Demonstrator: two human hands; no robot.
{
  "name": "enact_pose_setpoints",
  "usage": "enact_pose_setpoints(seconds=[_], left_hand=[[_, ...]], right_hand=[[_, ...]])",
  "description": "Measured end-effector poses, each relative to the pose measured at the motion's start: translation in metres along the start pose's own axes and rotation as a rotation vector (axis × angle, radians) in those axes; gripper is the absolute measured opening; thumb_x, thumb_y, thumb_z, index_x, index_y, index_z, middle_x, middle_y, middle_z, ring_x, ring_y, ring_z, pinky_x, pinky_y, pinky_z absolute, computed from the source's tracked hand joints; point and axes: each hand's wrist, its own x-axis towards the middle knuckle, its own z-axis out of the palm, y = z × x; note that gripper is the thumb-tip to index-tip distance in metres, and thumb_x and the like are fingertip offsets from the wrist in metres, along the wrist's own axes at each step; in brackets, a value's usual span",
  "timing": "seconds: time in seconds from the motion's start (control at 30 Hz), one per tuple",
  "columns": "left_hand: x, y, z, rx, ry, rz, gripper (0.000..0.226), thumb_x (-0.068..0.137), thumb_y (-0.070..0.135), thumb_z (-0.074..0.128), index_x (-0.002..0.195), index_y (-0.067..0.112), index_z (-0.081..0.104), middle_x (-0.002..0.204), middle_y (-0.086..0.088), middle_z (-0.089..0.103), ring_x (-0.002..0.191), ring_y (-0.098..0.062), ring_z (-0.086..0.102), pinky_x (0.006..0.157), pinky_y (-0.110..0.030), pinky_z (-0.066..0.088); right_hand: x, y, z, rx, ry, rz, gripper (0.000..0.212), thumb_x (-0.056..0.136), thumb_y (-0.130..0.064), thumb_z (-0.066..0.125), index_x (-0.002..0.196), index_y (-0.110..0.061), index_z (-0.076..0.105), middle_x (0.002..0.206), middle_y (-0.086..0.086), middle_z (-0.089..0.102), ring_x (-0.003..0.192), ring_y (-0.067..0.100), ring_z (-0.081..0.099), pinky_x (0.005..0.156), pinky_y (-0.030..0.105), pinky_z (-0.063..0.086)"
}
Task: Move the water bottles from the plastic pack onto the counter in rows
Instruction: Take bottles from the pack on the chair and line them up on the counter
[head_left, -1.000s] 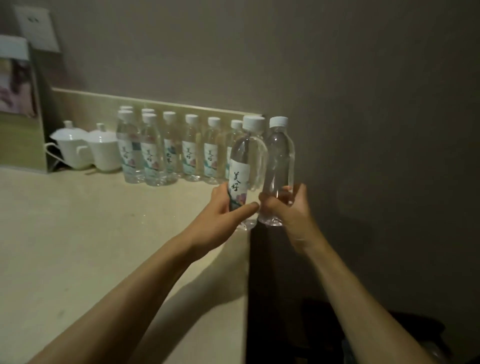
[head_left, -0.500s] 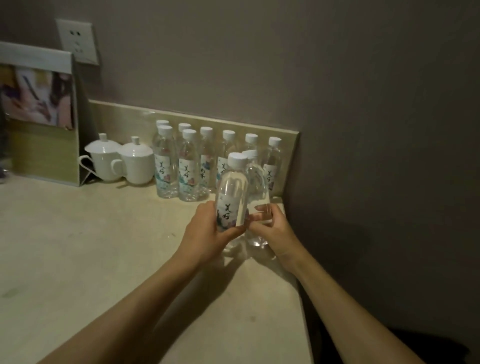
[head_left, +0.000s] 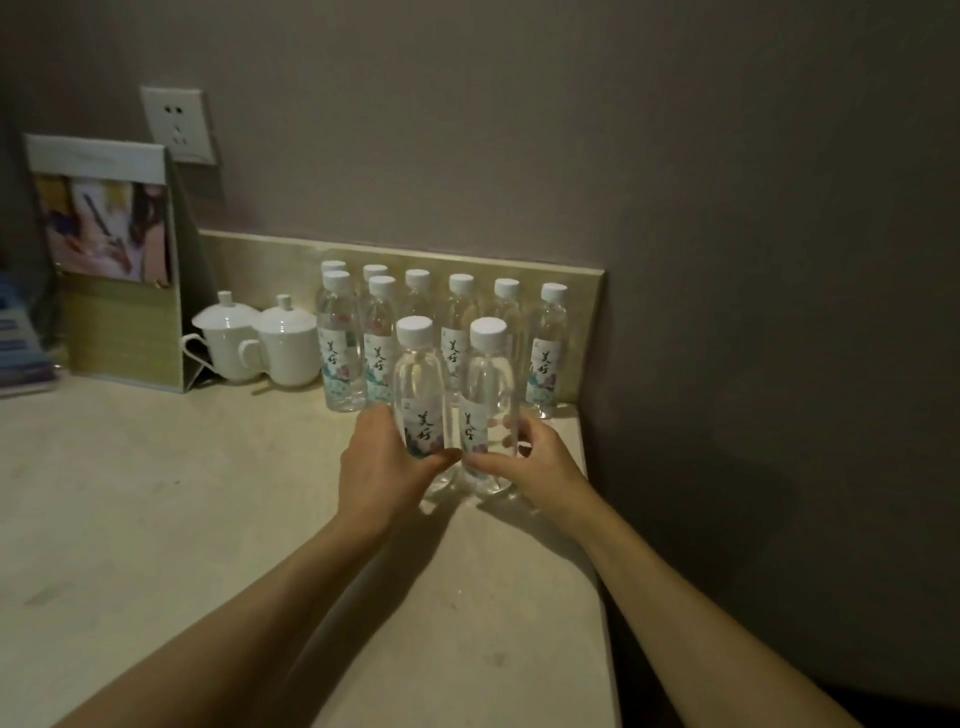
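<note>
Dim beige counter already carries eight bottles by the backsplash; left hand and right hand each grip another in front; pack unseen

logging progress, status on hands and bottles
Left hand shut on left bottle, right hand shut on right bottle. Both upright at counter. Nothing in the way.

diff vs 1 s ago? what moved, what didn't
Both hands brought their bottles down from mid-air off the counter's right edge to the counter, in front of the back rows. Left hand still grips the left bottle, right hand the right bottle. Back rows and lidded cups unchanged.
</note>
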Motion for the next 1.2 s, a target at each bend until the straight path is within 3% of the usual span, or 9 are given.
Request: enact_pose_setpoints(seconds=[0.13, 0.33, 0.43, 0.63, 0.73, 0.87, 1.0, 1.1, 1.2], left_hand=[[0.004, -0.003, 0.002, 0.029, -0.087, 0.07, 0.067, 0.07, 0.032, 0.087, 0.123, 0.016, 0.051, 0.122, -0.003, 0.056, 0.111, -0.019, 0.06, 0.09, -0.039, 0.058], [0.018, -0.02, -0.009, 0.017, -0.16, 0.119, 0.06, 0.071, 0.023, 0.086, 0.122, 0.017, 0.055, 0.118, -0.002, 0.056, 0.106, -0.017, 0.055, 0.09, -0.033, 0.053], [0.025, -0.025, -0.005, -0.029, -0.145, 0.153, 0.061, 0.072, 0.028, 0.086, 0.123, 0.02, 0.056, 0.116, 0.002, 0.056, 0.105, -0.014, 0.055, 0.087, -0.028, 0.051], [0.05, -0.035, 0.006, -0.011, -0.165, 0.17, 0.058, 0.077, 0.037, 0.082, 0.123, 0.019, 0.051, 0.121, -0.001, 0.054, 0.101, -0.009, 0.049, 0.082, -0.021, 0.043], [0.059, -0.037, 0.008, 0.027, -0.174, 0.176, 0.059, 0.078, 0.041, 0.08, 0.124, 0.018, 0.049, 0.122, -0.002, 0.053, 0.097, -0.009, 0.046, 0.079, -0.021, 0.041], [0.059, -0.046, 0.006, 0.038, -0.17, 0.15, 0.064, 0.074, 0.054, 0.078, 0.121, 0.024, 0.047, 0.117, 0.005, 0.057, 0.093, -0.009, 0.051, 0.067, -0.022, 0.04], [0.064, -0.053, -0.002, 0.078, -0.182, 0.132, 0.071, 0.071, 0.065, 0.075, 0.121, 0.024, 0.045, 0.107, 0.007, 0.062, 0.085, -0.011, 0.06, 0.058, -0.023, 0.042], [0.063, -0.051, -0.001, 0.114, -0.214, 0.154, 0.075, 0.072, 0.066, 0.073, 0.125, 0.021, 0.045, 0.081, 0.01, 0.057, 0.066, -0.004, 0.054, 0.049, -0.02, 0.036], [0.063, -0.053, 0.004, 0.099, -0.219, 0.158, 0.065, 0.077, 0.058, 0.074, 0.121, 0.02, 0.046, 0.08, 0.007, 0.058, 0.065, -0.009, 0.056, 0.048, -0.02, 0.035]], right_hand=[[0.005, 0.0, -0.007, -0.061, -0.092, 0.014, 0.056, 0.074, -0.037, 0.079, 0.124, -0.03, 0.055, 0.119, -0.004, 0.064, 0.113, 0.018, 0.062, 0.097, 0.042, 0.052], [0.008, 0.008, 0.004, -0.195, -0.08, -0.011, 0.067, 0.073, -0.039, 0.08, 0.132, -0.028, 0.049, 0.118, -0.01, 0.067, 0.107, 0.007, 0.064, 0.093, 0.031, 0.054], [0.014, 0.01, 0.01, -0.216, -0.014, -0.008, 0.073, 0.067, -0.041, 0.082, 0.13, -0.025, 0.05, 0.117, -0.007, 0.069, 0.107, 0.009, 0.066, 0.093, 0.034, 0.055], [0.031, 0.001, 0.015, -0.307, 0.075, 0.058, 0.062, 0.072, -0.027, 0.083, 0.124, -0.033, 0.049, 0.109, -0.015, 0.067, 0.102, 0.006, 0.064, 0.083, 0.024, 0.055], [0.037, -0.005, 0.021, -0.304, 0.096, 0.08, 0.062, 0.073, -0.024, 0.082, 0.124, -0.032, 0.048, 0.112, -0.015, 0.066, 0.105, 0.008, 0.064, 0.086, 0.025, 0.054], [0.025, -0.008, 0.025, -0.36, 0.166, 0.131, 0.071, 0.063, -0.046, 0.085, 0.122, -0.041, 0.046, 0.108, -0.022, 0.064, 0.098, -0.003, 0.064, 0.081, 0.02, 0.054], [0.012, -0.016, 0.025, -0.575, 0.296, 0.219, 0.092, 0.049, -0.071, 0.075, 0.124, -0.027, 0.046, 0.11, -0.007, 0.06, 0.094, 0.011, 0.063, 0.078, 0.036, 0.057], [0.013, -0.019, 0.036, -0.559, 0.336, 0.201, 0.07, 0.059, -0.058, 0.079, 0.112, -0.023, 0.049, 0.107, -0.004, 0.064, 0.087, 0.017, 0.067, 0.073, 0.042, 0.06], [0.019, -0.013, 0.048, -0.543, 0.428, 0.172, 0.056, 0.069, -0.041, 0.082, 0.11, -0.019, 0.05, 0.11, 0.0, 0.065, 0.092, 0.021, 0.068, 0.077, 0.045, 0.059]])
